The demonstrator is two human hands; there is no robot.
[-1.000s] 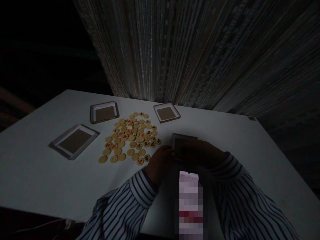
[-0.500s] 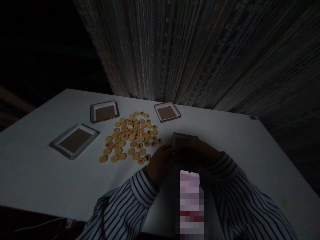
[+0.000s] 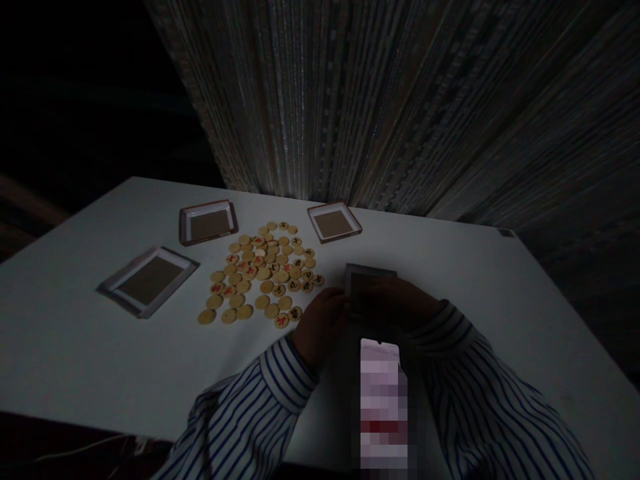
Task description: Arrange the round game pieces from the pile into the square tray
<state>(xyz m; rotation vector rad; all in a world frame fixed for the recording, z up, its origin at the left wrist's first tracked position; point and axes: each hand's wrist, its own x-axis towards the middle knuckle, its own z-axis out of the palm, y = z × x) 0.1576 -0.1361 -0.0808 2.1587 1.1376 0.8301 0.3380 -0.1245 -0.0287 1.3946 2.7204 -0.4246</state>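
A shallow open box (image 3: 371, 269) with a pale rim lies at the middle right of the table, in deep shadow. At its near left corner, my left hand (image 3: 323, 325) is closed, fingertips pressed on the rim. My right hand (image 3: 400, 303) reaches over the box from the right with its fingers curled down inside or against it; what they hold is too dark to make out. Just left of my hands spreads a loose pile of round Chinese chess pieces (image 3: 263, 274), some marked in red or black, others plain side up. A lit phone (image 3: 380, 353) lies below, between my forearms.
Three more shallow boxes stand on the white table (image 3: 125, 373): one at the left (image 3: 153, 280), one at the back left (image 3: 209, 223), one at the back (image 3: 334, 223). A string curtain (image 3: 310, 100) hangs behind the far edge. A cable (image 3: 75, 449) runs below the near left edge.
Almost nothing differs. My left fingertips shift slightly at the box's corner, and the view drifts a little; the chess pieces and the other boxes stay in place.
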